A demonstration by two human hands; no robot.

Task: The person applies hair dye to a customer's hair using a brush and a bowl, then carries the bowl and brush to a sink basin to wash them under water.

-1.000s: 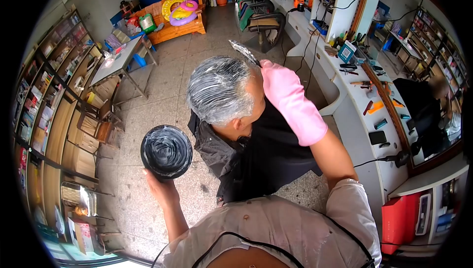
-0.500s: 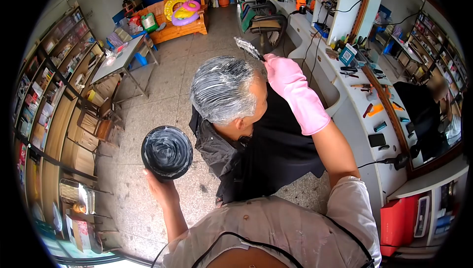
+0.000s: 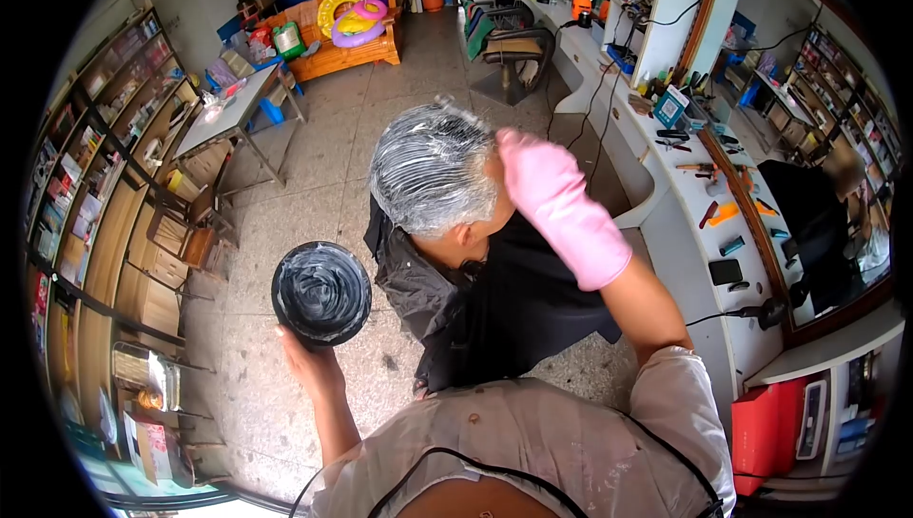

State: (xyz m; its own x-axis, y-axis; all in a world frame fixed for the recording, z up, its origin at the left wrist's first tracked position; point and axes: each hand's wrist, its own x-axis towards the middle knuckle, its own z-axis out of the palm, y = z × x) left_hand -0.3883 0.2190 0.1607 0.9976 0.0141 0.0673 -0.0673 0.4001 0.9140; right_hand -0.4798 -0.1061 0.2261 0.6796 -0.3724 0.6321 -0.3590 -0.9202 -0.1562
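A seated person's head [image 3: 433, 175] is in front of me, its hair coated in streaky white cream. The shoulders are draped in a black cape [image 3: 533, 299]. My right hand [image 3: 547, 185], in a pink rubber glove, is closed on a tint brush [image 3: 461, 114]. The brush is blurred and lies against the hair at the top front of the head; its handle is mostly hidden by the glove. On the left, my bare left hand [image 3: 312, 371] supports a black bowl [image 3: 359, 318] from below, with whitish cream smeared inside it. Its fingers are largely hidden under the bowl.
Along the right runs a white counter [image 3: 680, 195] with tools, cords and a mirror [image 3: 846, 233]. A salon chair [image 3: 514, 47] stands ahead. Shelves [image 3: 105, 185] and a grey table [image 3: 228, 118] line the left. At the back is a wooden bench [image 3: 314, 66] with swim rings.
My right hand has moved down and slightly left, bringing the brush from the air beside the head onto the hair. The bowl and my left hand have barely moved.
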